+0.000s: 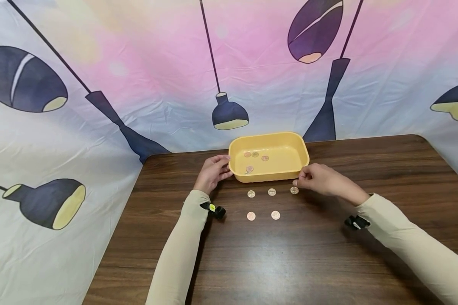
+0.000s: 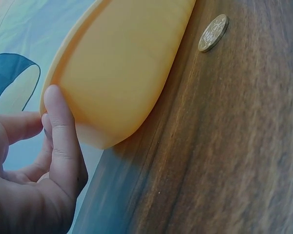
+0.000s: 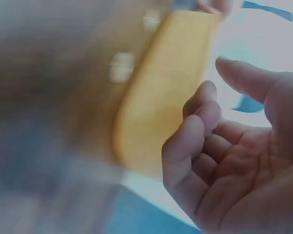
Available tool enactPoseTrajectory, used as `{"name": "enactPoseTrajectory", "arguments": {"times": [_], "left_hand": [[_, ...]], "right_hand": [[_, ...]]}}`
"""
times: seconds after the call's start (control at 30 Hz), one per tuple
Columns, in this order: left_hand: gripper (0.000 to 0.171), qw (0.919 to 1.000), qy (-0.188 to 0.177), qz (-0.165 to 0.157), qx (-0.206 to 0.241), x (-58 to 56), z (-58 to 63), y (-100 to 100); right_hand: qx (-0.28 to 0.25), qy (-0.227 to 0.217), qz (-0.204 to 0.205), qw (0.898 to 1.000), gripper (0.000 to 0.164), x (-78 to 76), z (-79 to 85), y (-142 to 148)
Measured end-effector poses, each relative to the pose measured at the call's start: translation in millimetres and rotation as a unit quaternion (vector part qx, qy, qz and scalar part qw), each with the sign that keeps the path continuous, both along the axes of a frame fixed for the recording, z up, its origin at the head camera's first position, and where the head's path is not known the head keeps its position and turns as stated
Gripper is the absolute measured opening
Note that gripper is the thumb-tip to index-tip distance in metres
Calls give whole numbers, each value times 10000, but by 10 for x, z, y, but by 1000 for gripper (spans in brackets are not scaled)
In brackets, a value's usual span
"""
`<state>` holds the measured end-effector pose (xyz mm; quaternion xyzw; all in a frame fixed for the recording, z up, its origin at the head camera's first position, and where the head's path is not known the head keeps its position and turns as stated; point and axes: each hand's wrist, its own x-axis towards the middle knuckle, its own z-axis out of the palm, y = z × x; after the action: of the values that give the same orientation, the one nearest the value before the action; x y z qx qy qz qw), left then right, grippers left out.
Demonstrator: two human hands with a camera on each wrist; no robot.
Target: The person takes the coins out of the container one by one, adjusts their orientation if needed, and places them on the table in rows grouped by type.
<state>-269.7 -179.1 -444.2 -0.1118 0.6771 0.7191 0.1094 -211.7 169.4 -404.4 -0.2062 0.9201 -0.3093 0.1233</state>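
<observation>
A yellow plastic tray (image 1: pixel 269 177) with rounded corners stands at the back of the table, several coins (image 1: pixel 265 158) lying inside toward its left. My left hand (image 1: pixel 210 173) pinches the rim at the left end, as the left wrist view also shows. Beside the front right corner is my right hand (image 1: pixel 322 178). Its fingers are loosely curled; the thumb stands apart from them in the right wrist view, with nothing between. Just below that hand's fingertips lies a coin (image 1: pixel 294 190). More coins (image 1: pixel 272 192) lie in front of the tray, two of them in a nearer row (image 1: pixel 275 215).
The dark wood table (image 1: pixel 275 262) reaches back to a hanging cloth (image 1: pixel 168 76) printed with lamps, close behind the tray. Each wrist wears a small black camera strap, with the left one (image 1: pixel 213 209) near the coins.
</observation>
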Motion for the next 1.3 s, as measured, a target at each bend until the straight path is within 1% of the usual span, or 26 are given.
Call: {"name": "enactPoseTrajectory", "arguments": {"times": [0.1,0.17,0.23,0.3,0.4,0.5,0.63,0.73,0.83,0.9,1.03,1.1,1.23,1.3], "left_hand": [[27,10000,14,13,-3,0,-5,-6],[28,10000,24,21,-3,7,-7,-10],[29,10000,12,38,19,10,-13,-17],[29,10000,-1,65,39,14,-19,-23],[29,9999,0,92,82,15,-30,-28],[28,9999,59,74,142,16,-33,-18],[25,9997,101,60,203,16,-33,0],[24,9997,99,73,203,15,-32,5],[26,9997,102,71,193,8,-36,5],[26,9997,104,71,188,5,-39,4],[26,9998,95,77,177,6,-40,3],[27,9998,104,67,166,8,-37,1],[31,9998,155,10,117,12,-26,0],[33,9998,151,4,130,13,-25,0]], "right_hand": [[-142,317,10,9994,20,-25,223,-59],[-224,519,-44,9984,20,-76,337,-116],[-292,652,-72,9974,19,-154,400,-179],[-371,667,-72,9971,19,-258,407,-253],[-502,532,-43,9973,20,-439,336,-378],[-529,409,-19,9978,26,-613,219,-511],[-166,513,101,9985,38,-786,78,-666],[115,592,200,9980,41,-879,-6,-750],[122,444,193,9988,40,-952,-86,-809],[82,358,192,9991,36,-992,-137,-842],[91,295,139,9994,21,-1046,-211,-895],[109,294,40,9995,16,-1060,-231,-914],[236,343,-220,9989,19,-1076,-248,-947],[342,417,-337,9980,14,-1075,-255,-963]]}}
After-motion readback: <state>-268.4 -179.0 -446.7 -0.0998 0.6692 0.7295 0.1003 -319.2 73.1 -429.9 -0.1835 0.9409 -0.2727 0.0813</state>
